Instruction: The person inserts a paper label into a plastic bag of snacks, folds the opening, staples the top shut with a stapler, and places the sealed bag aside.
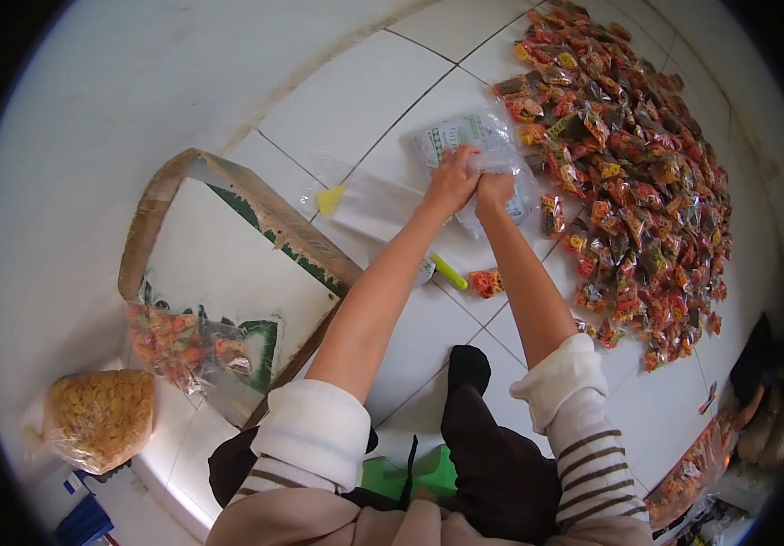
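Right grip (496, 189) clenches the printed plastic packet (442, 136); left grip (453, 182) beside it, closure unclear. Likely soft, slippery; best pinched near the grip.

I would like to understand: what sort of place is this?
Probably an indoor packing space, perhaps in a home. A large heap of small filled packets lies on the white tiled floor, a printed plastic bag lies beside it, and a clear bag of yellowish pieces stands near the wall.
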`<state>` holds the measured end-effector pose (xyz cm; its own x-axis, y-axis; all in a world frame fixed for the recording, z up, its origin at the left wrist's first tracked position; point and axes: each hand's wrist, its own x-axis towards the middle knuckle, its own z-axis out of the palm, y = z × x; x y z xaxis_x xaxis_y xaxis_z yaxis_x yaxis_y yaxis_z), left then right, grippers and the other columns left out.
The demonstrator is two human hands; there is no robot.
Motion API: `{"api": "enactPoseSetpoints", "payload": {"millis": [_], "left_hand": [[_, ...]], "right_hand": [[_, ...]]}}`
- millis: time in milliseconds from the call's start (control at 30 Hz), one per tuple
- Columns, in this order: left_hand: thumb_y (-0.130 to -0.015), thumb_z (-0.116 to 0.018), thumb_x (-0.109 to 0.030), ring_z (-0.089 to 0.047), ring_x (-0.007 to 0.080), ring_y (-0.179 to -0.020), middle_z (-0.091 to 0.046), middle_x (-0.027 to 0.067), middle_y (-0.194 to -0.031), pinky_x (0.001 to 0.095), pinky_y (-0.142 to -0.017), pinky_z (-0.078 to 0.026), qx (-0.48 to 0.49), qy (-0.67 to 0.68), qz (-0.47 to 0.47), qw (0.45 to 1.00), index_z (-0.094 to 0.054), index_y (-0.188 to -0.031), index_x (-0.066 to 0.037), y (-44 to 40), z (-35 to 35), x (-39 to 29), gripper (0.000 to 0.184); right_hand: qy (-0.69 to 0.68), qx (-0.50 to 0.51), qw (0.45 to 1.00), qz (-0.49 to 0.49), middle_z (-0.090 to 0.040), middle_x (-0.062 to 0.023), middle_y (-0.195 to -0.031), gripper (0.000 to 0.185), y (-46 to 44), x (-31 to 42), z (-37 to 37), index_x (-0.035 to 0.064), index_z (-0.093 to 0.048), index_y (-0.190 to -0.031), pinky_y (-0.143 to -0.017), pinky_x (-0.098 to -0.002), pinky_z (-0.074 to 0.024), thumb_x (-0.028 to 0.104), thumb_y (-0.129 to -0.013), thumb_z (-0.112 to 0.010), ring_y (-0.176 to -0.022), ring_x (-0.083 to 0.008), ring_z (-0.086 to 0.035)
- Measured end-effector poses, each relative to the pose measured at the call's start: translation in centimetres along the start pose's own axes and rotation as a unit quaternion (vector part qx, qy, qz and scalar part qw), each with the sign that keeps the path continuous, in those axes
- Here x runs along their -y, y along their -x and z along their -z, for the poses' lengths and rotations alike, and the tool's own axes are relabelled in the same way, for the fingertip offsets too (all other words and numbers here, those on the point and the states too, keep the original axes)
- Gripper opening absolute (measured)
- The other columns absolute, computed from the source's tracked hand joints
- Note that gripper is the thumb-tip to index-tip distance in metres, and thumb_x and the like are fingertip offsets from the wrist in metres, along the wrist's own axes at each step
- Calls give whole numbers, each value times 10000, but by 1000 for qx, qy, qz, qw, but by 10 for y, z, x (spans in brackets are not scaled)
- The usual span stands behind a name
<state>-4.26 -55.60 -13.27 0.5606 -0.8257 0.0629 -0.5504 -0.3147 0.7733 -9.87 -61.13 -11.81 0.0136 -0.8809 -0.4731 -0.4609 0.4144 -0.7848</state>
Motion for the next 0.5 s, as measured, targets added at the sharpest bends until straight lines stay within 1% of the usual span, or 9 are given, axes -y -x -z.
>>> {"api": "enactPoseSetpoints", "payload": {"millis": [100,167,200,233,267,300,367,433,500], "left_hand": [[-789,-520,-220,-474,405,-1022,-422,206,-1192,430,-847,-403,24,18,15,999,-366,-1170,-183,2,5,-5,412],[-788,-521,-215,-472,398,-1029,-397,202,-1218,414,-853,-403,30,35,22,999,-349,-1193,-186,2,4,-5,441],[-793,-522,-249,-326,405,-1151,-341,157,-1296,535,-889,-300,48,66,40,996,-332,-1217,-190,2,2,-3,468],[-798,-523,-282,-180,412,-1273,-285,112,-1374,656,-924,-198,66,96,58,991,-315,-1240,-193,2,1,-1,497],[-798,-523,-282,-180,412,-1273,-285,112,-1374,656,-924,-198,66,96,58,992,-315,-1240,-193,2,-2,1,497],[-799,-517,-281,-147,396,-1288,-240,105,-1395,666,-930,-168,70,74,65,993,-299,-1258,-206,3,-2,-1,513],[-801,-510,-280,-115,380,-1302,-194,97,-1416,677,-936,-138,77,56,75,993,-283,-1275,-219,6,-5,-4,530],[-816,-475,-285,-50,374,-1314,-130,91,-1435,716,-902,-93,86,56,85,991,-271,-1287,-243,6,-8,-8,515],[-803,-498,-272,-39,362,-1318,-115,78,-1439,714,-909,-85,85,36,98,991,-267,-1292,-246,6,-14,-14,541]], "right_hand": [[46,-14,998,51,-589,-239,-985,305,-10,-2,2,-53,-595,-968,-787,-386,-452,60,-689,-549,-939,-344,-573],[206,5,975,81,-598,-252,-931,258,-24,-8,1,-56,-620,-899,-775,-406,-451,50,-680,-534,-938,-367,-567],[205,5,975,84,-598,-252,-931,258,-21,-7,1,-56,-620,-899,-775,-406,-451,50,-680,-534,-938,-367,-567],[234,-37,965,116,-608,-238,-909,237,-16,-9,1,-50,-631,-868,-780,-409,-444,73,-686,-541,-949,-367,-561],[263,-79,950,147,-617,-225,-886,222,-12,-12,3,-44,-642,-836,-784,-413,-437,95,-692,-547,-960,-367,-556],[264,-79,950,146,-617,-225,-886,222,-9,-12,7,-44,-642,-836,-784,-413,-437,95,-692,-547,-960,-367,-556],[141,-9,988,67,-605,-223,-947,294,0,-4,23,-35,-621,-931,-807,-394,-420,162,-721,-565,-994,-343,-541],[94,-12,994,49,-601,-213,-949,295,12,2,40,-30,-617,-933,-801,-402,-416,165,-716,-571,-980,-334,-537],[46,-15,998,32,-598,-204,-951,297,3,-9,47,-25,-613,-935,-795,-410,-411,168,-712,-577,-967,-326,-533]]}}
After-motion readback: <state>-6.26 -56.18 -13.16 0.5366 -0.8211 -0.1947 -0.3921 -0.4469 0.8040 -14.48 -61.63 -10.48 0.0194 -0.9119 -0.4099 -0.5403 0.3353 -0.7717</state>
